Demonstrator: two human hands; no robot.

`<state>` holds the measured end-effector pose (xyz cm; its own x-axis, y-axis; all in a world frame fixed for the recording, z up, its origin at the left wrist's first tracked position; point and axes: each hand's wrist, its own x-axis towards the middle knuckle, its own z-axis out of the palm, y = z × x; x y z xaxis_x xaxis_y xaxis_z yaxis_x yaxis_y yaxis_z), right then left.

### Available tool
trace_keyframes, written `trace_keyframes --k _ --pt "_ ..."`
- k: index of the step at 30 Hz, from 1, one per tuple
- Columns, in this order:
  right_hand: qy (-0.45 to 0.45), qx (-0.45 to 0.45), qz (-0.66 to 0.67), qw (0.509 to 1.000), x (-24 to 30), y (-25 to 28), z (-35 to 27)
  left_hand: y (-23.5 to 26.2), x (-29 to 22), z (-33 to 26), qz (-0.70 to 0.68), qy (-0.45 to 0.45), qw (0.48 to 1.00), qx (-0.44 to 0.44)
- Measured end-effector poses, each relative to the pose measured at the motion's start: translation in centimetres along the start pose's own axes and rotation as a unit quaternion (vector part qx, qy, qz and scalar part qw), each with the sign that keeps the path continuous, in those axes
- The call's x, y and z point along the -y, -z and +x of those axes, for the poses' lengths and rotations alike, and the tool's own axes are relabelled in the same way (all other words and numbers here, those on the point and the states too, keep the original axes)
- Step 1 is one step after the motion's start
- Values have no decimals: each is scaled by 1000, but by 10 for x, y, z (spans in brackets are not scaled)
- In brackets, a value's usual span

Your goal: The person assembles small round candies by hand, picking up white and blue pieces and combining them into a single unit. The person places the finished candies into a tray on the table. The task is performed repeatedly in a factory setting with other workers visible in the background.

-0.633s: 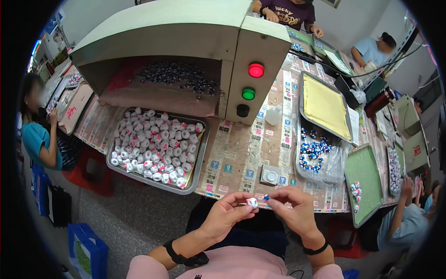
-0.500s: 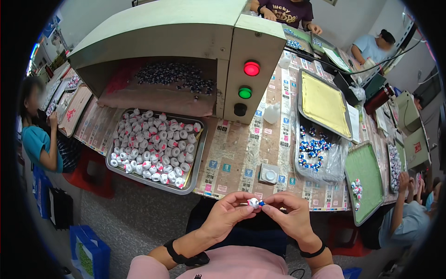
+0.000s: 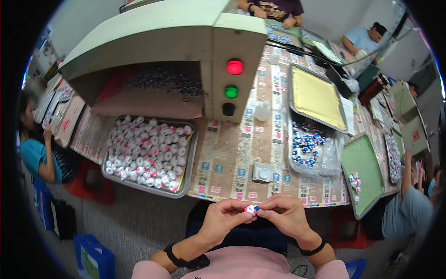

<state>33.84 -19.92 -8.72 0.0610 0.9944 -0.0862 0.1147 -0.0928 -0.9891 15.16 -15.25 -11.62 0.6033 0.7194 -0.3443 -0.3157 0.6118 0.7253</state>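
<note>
Just past the table's near edge, my left hand (image 3: pixel 225 216) pinches a small white figure piece (image 3: pixel 250 209) with pink spots between thumb and fingers. Against its right side sits a small blue piece (image 3: pixel 257 209), held by the thumb and fingertips of my right hand (image 3: pixel 286 215). The two pieces touch; whether they are joined cannot be made out. On the table to the left, a metal tray (image 3: pixel 189 179) holds many similar white and pink pieces (image 3: pixel 146 149). Small blue, white and red pieces (image 3: pixel 306 146) lie in a plastic-lined tray (image 3: pixel 320 171) to the right.
A large cream machine (image 3: pixel 153 35) with a red light (image 3: pixel 234 67) stands behind the white pieces, dark small pieces inside its opening. A small square block (image 3: pixel 263 172), a white bottle (image 3: pixel 262 111), a yellow-lined tray (image 3: pixel 318 100) and a green tray (image 3: pixel 362 172) are nearby. Other people sit around.
The white piece has turned between my fingers and sits slightly lower, closer against the blue one. My view has shifted a little, so the table's things appear moved left.
</note>
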Motion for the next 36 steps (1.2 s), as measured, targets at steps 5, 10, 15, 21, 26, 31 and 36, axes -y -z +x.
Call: trace_keyframes --k 5,10,15,21,26,31,36 --pt "18 39 -26 999 9 18 0 -11 -4 2 14 35 999 22" --pt "87 -260 -219 936 13 89 -2 7 -17 3 157 -108 982 4" --pt "20 -489 -376 787 -38 232 -23 40 -63 -12 481 -305 801 -183" --pt "-13 -426 -367 826 -87 300 -44 78 -103 -23 646 -348 624 -270" --pt "16 -458 -406 791 -76 280 -30 89 -109 -15 693 -342 586 -246" --pt "11 -366 -387 846 -28 206 -12 83 -105 13 796 -304 486 -196" --pt "20 -293 -375 879 -10 154 12 98 -90 25 833 -283 443 -172"
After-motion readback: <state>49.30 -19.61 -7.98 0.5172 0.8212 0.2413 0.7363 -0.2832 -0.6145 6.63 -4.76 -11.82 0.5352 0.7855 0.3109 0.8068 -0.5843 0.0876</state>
